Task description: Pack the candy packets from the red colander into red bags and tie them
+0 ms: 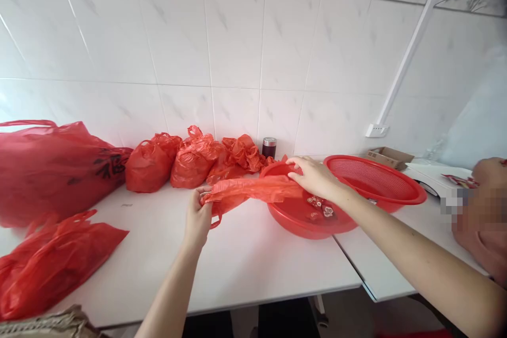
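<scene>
A thin red plastic bag (249, 188) is stretched flat between my two hands above the table. My left hand (199, 216) is closed on its handle end, and a loop of handle hangs below the fingers. At the bag's other end, my right hand (312, 175) has its fingers bent over the film and pinches it. Under the right hand and forearm stands a red plastic basin (299, 227), its left rim partly covered by the bag. Inside the basin lie a few small patterned red-and-white packets (328, 212).
Several filled, knotted red bags (148, 166) line the wall. A large red bag (51, 169) and a loose one (59, 261) lie left. Right are a red mesh basket (415, 193), a cardboard box (390, 157), a white scale (431, 174) and another person's arm (471, 222). A dark cup (269, 148) stands behind.
</scene>
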Motion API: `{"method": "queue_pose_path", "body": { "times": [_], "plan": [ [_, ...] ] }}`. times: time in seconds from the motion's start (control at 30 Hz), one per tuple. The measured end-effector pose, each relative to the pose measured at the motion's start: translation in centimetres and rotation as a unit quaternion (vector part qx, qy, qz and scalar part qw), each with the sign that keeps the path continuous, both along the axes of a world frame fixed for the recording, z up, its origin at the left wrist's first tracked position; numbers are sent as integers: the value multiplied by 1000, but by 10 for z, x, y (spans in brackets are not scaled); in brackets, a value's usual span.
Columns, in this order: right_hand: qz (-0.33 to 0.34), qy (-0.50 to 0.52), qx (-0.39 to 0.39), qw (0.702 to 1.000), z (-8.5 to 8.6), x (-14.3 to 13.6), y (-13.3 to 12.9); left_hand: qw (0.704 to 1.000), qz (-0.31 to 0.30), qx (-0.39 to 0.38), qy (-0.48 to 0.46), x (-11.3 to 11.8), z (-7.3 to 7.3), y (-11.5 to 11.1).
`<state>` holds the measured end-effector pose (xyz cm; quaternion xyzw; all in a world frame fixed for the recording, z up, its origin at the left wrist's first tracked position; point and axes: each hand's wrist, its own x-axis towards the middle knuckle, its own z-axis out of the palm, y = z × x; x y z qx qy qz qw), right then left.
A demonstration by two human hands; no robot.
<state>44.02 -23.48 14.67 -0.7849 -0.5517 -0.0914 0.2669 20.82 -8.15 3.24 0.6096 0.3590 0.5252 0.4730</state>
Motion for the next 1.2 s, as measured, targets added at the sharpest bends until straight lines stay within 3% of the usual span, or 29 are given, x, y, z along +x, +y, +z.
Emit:
{"method": "queue_pose_path", "body": {
  "times": [0.1,0.2,0.3,0.4,0.43,0.53,0.6,0.7,0.77,0.83,0.93,1.0,1.07,1.13,1.2],
  "plan": [
    [58,-32,69,995,-4,-29,-15,998,-26,5,51,-13,8,-15],
    [223,-28,124,967,-14,-81,-30,991,-79,-16,108,-19,19,-37],
    [310,-66,26,948,-31,-113,-32,977,-174,-62,106,-27,29,-58],
    [273,-82,-83,955,-56,-111,-23,942,-292,-161,21,-42,32,-67],
    [263,-77,-137,952,-65,-106,-21,929,-302,-211,-30,-48,30,-67],
    [271,-44,-341,899,-88,-90,-25,895,-209,-341,-198,-69,22,-57],
    [267,-6,-421,867,-94,-83,-32,877,-137,-382,-256,-82,14,-49],
    [264,71,-434,858,-89,-75,-39,866,-108,-415,-256,-90,1,-43],
    [299,156,-409,848,-79,-69,-41,860,-104,-435,-247,-89,-7,-44],
    [353,278,-364,816,-65,-60,-41,861,-103,-442,-231,-86,-12,-46],
    [416,431,-233,766,-37,-34,-38,881,-110,-415,-199,-81,-15,-47],
    [390,445,-143,794,-19,-4,-31,890,-131,-393,-191,-80,-13,-46],
    [303,387,-122,862,-12,33,-21,890,-148,-386,-193,-80,-9,-45],
    [195,277,-212,917,-20,70,-11,893,-146,-383,-188,-79,-4,-43],
    [119,157,-361,912,-43,99,-3,899,-147,-377,-164,-78,-2,-39]
  ]
}}
